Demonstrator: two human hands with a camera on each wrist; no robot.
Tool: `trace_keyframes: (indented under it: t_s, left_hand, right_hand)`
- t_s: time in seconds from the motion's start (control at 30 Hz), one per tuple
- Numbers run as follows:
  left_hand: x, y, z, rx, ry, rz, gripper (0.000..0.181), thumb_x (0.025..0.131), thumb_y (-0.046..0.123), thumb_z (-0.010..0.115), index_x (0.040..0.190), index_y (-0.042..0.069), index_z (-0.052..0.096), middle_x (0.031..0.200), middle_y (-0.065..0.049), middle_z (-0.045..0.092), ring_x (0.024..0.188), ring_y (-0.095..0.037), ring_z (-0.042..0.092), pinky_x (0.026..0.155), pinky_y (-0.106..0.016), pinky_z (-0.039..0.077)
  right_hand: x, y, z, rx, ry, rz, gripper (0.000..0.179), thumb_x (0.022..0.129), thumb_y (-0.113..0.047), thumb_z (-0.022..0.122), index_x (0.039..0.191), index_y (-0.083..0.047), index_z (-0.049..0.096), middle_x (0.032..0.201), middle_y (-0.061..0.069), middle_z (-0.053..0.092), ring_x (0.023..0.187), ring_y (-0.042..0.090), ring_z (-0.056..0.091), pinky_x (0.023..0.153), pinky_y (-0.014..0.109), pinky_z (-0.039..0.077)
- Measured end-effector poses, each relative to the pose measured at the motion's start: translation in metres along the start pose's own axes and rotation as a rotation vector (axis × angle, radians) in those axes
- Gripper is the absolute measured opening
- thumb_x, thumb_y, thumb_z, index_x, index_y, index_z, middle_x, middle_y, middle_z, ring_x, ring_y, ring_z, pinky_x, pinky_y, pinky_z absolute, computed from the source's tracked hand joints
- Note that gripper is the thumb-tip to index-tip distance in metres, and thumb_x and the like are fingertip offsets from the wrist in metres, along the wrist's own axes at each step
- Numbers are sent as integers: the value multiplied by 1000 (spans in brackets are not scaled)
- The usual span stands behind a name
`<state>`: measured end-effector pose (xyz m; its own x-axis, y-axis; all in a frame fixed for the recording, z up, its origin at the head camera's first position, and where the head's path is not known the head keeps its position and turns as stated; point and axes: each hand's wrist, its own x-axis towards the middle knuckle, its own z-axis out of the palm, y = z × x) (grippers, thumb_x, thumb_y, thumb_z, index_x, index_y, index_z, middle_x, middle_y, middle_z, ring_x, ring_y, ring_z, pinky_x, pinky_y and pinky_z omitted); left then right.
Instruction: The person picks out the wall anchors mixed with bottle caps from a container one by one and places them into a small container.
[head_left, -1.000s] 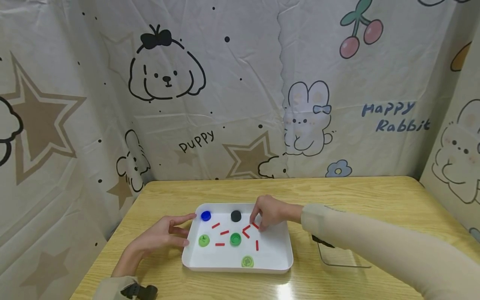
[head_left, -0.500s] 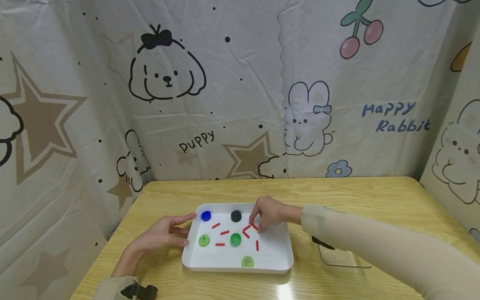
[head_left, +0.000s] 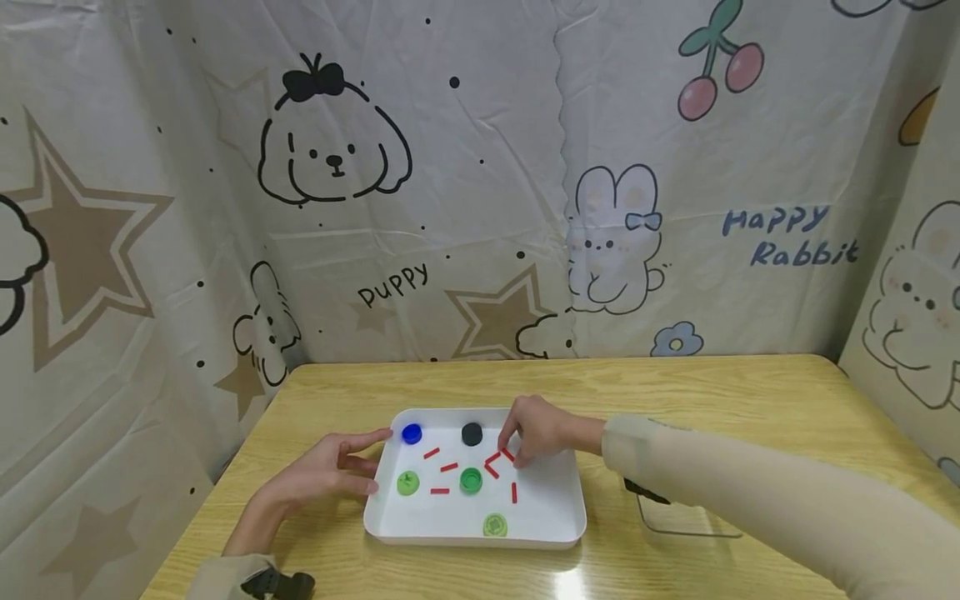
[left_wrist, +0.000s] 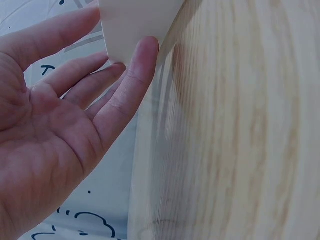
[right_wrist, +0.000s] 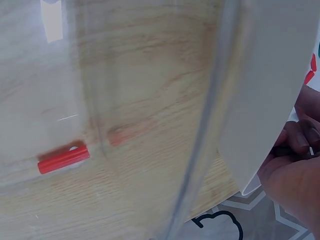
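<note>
My left hand holds the left side of a shallow white tray, its fingers extended. In the left wrist view, the fingertips touch the outside of the tray wall. Over the right back part of the tray, my right hand pinches a small red stick with thumb and forefinger. Beside it two more red sticks form an angled shape. In the right wrist view the right hand is partly hidden by the tray wall.
On the tray lie a blue cap, a black cap, a green cap, light green discs and several red sticks. Right of it stands a transparent box, with a red stick visible through it.
The red stick at my right fingertips has shifted slightly left toward the angled pair, and the right hand has moved a little with it. The left hand stays on the tray.
</note>
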<state>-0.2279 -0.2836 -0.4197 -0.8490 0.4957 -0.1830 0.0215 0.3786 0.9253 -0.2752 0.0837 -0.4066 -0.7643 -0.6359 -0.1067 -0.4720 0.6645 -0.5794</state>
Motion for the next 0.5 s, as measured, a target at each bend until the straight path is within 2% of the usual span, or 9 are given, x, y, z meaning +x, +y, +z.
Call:
trace_keyframes:
  t_s: [0.33, 0.5]
  left_hand:
    - [1, -3, 0, 10, -2, -8, 81, 91, 10, 81, 160, -2, 40, 165, -26, 34, 130, -42, 61, 99, -45, 56]
    - [1, -2, 0, 16, -8, 8, 81, 91, 9, 80, 160, -3, 39, 164, -28, 34, 130, -43, 61, 100, -47, 55]
  right_hand:
    - [-1, 2, -4, 23, -3, -17, 20, 82, 2, 87, 101, -5, 85, 56, -5, 44, 57, 9, 42, 57, 23, 36]
    - [-2, 2, -8, 102, 18, 5, 20, 82, 1, 88, 101, -6, 85, 57, -5, 37, 58, 10, 36, 57, 24, 32]
